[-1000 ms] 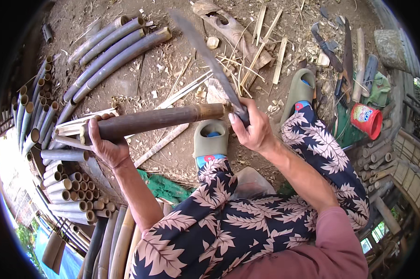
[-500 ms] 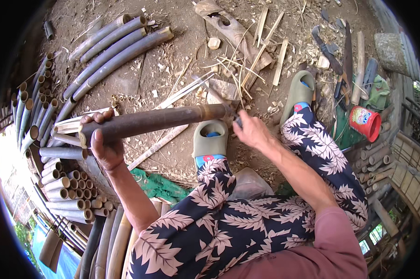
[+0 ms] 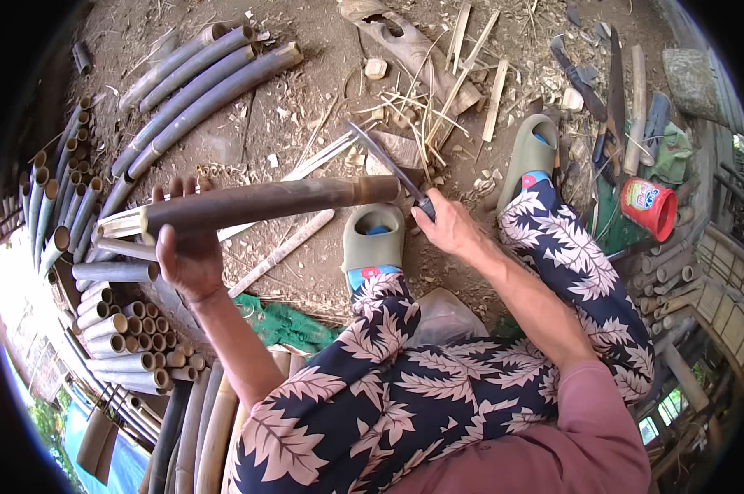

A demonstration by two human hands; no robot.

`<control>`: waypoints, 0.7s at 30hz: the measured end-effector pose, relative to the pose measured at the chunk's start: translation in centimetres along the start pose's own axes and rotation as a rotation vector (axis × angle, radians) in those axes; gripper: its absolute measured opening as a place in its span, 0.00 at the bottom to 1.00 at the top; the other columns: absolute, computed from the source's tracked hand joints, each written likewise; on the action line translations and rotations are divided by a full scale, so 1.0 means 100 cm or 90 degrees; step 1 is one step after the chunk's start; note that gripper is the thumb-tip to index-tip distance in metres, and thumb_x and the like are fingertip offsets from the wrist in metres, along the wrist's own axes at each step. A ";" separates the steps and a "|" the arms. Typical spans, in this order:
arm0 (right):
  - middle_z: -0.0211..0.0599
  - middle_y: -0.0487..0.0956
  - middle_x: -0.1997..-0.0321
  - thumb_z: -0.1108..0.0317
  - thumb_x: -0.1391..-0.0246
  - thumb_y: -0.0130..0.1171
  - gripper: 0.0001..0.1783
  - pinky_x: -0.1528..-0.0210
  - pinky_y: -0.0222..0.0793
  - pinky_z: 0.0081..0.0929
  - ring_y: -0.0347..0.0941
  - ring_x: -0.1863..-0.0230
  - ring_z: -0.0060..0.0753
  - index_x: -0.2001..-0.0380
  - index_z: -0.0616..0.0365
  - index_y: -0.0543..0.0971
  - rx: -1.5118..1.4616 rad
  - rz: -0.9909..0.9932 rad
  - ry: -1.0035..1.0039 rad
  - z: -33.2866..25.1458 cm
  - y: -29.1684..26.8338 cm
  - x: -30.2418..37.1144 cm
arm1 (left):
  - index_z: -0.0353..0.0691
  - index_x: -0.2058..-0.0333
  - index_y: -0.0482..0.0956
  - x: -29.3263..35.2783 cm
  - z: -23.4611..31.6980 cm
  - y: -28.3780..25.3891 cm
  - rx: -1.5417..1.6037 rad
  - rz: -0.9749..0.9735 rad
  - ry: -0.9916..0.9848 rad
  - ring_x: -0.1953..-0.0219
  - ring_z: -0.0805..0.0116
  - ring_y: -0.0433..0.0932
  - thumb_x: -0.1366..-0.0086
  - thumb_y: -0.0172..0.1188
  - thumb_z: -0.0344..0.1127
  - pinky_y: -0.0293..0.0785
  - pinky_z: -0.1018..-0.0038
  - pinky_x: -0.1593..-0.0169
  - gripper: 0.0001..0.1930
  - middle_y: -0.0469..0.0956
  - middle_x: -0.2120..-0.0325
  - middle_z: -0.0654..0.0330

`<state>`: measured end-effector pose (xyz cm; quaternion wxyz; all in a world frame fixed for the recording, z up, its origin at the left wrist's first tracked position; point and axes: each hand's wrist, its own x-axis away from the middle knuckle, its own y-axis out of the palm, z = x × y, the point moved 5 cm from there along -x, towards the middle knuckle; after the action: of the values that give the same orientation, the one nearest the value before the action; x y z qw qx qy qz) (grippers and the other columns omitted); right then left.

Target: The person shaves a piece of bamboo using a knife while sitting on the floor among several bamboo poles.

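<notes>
A dark bamboo tube (image 3: pixel 265 207) lies nearly level across the middle, its right end paler beyond a ring. My left hand (image 3: pixel 195 267) supports it near the left end, thumb in front and fingertips showing past its far side. In my right hand (image 3: pixel 456 224) is a knife (image 3: pixel 386 162), gripped by its dark handle. Its blade slants up and left, just past the tube's right end. Behind that end sits a wood block (image 3: pixel 395 150), partly hidden. Pale split strips (image 3: pixel 318 163) lie beyond the tube.
Long bamboo poles (image 3: pixel 215 115) lie at the far left, with stacked cut tubes (image 3: pixel 129 342) nearer. A hollowed log (image 3: pixel 417 53), shavings and slivers cover the ground ahead. On the right are a saw (image 3: pixel 615 107), a sheathed blade (image 3: pixel 578 82) and a red tub (image 3: pixel 648 207).
The knife, blurred at the tube's right end before, now shows clearly, angled up and left. My left fingers have straightened somewhat around the tube. The tube's right end has shifted slightly left.
</notes>
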<state>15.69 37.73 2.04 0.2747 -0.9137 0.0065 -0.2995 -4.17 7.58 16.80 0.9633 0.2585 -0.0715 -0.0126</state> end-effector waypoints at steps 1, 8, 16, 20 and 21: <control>0.61 0.79 0.70 0.56 0.41 0.54 0.20 0.63 0.72 0.52 0.77 0.66 0.65 0.57 0.64 0.69 0.023 0.001 -0.003 -0.003 0.004 0.012 | 0.39 0.51 0.72 0.001 -0.005 -0.022 0.056 0.071 0.011 0.49 0.55 0.75 0.44 0.65 0.39 0.65 0.55 0.38 0.23 0.76 0.53 0.51; 0.46 0.77 0.74 0.58 0.41 0.56 0.18 0.74 0.75 0.36 0.78 0.75 0.44 0.58 0.62 0.69 -0.127 0.252 -0.284 -0.079 -0.029 0.033 | 0.30 0.60 0.76 0.006 -0.001 -0.032 -0.195 0.296 0.124 0.65 0.60 0.79 0.41 0.66 0.35 0.78 0.65 0.57 0.16 0.80 0.68 0.50; 0.51 0.79 0.73 0.57 0.40 0.55 0.19 0.75 0.75 0.39 0.79 0.75 0.50 0.57 0.63 0.69 -0.058 0.136 -0.164 -0.060 -0.012 0.033 | 0.32 0.60 0.76 0.010 0.005 -0.020 -0.206 0.210 0.125 0.62 0.60 0.79 0.40 0.64 0.37 0.77 0.63 0.53 0.15 0.80 0.67 0.50; 0.49 0.78 0.75 0.58 0.40 0.55 0.19 0.75 0.74 0.38 0.79 0.76 0.48 0.58 0.64 0.68 -0.127 0.314 -0.365 -0.071 -0.023 0.039 | 0.33 0.60 0.75 0.008 0.005 -0.017 -0.224 0.186 0.133 0.62 0.60 0.80 0.39 0.64 0.38 0.76 0.63 0.52 0.15 0.80 0.67 0.51; 0.51 0.78 0.77 0.59 0.41 0.56 0.18 0.76 0.72 0.39 0.78 0.77 0.50 0.58 0.64 0.69 0.004 0.184 -0.210 -0.036 -0.003 0.023 | 0.34 0.60 0.75 0.008 0.002 -0.007 -0.219 0.193 0.144 0.62 0.60 0.80 0.39 0.64 0.38 0.76 0.64 0.52 0.15 0.80 0.67 0.52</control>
<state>15.55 35.78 5.90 0.3147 -0.9391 0.0911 -0.1034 -3.45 6.82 16.78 0.9858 0.0773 0.0019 0.1487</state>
